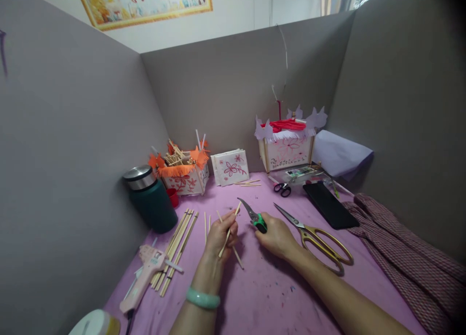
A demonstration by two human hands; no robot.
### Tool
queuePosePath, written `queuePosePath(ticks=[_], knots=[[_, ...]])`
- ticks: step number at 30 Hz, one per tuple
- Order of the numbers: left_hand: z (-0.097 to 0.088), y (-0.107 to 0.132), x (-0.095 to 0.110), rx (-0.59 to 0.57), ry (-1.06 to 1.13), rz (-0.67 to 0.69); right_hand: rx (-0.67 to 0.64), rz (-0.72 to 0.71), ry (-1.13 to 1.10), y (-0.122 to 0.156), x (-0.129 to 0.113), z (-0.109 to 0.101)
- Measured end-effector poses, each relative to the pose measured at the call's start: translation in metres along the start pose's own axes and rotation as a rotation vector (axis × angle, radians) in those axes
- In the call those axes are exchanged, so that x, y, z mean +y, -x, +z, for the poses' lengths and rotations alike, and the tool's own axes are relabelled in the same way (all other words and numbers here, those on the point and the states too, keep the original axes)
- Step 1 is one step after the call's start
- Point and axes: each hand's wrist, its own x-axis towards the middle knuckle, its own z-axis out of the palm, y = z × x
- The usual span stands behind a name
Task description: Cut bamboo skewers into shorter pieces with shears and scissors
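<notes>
My left hand, with a green bangle at its wrist, pinches a thin wooden stick that slants up to the right. A second wooden stick crosses behind it through the same fingers. Just to the right, my right hand is closed around green-and-black-handled pruning shears. Their curved blade points up and left, near the top end of the slanted stick but apart from it. Two more loose sticks lie left of my left hand. Large gold-handled scissors rest beside my right hand.
On the left are a pink glue gun, bundled sticks, a dark green flask and an orange-fringed box. Flower-drawn panels and a purple-fringed box stand behind. A black phone and patterned cloth lie right.
</notes>
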Motion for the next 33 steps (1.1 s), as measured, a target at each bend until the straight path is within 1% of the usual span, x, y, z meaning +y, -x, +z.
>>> queuePosePath(ticks=[5,11,14,18,21,24,28,30,33], knots=[[0.001,-0.0007,0.001,0.031,-0.064,0.02,0.075,-0.102,-0.02,0.001,0.0006,-0.0022],[-0.0011,-0.0034,-0.0018,0.078,-0.124,0.039,0.03,-0.103,-0.004,0.0022,0.0007,-0.0057],[-0.0022,-0.0028,-0.0015,0.065,-0.113,0.021,-0.002,-0.072,0.019,0.0022,0.0002,-0.0052],[-0.0038,-0.0022,-0.0001,0.049,-0.08,0.01,-0.003,0.002,0.079,0.0007,-0.0004,-0.0032],[-0.0038,-0.0018,0.0011,0.03,-0.051,0.008,-0.017,0.036,0.053,0.0,-0.0001,-0.0013],[-0.003,-0.0018,0.0017,0.019,-0.022,0.005,0.007,-0.02,-0.008,0.0005,0.0007,0.0003],[-0.0027,-0.0035,0.0,0.032,-0.016,0.001,0.071,-0.111,0.021,0.0017,0.001,0.0004],[-0.0032,-0.0042,-0.0013,0.025,-0.015,-0.001,0.072,-0.116,0.04,0.002,0.0008,-0.0005],[-0.0048,-0.0039,-0.002,-0.01,-0.009,-0.004,0.04,-0.095,0.046,0.0022,0.0003,-0.002]])
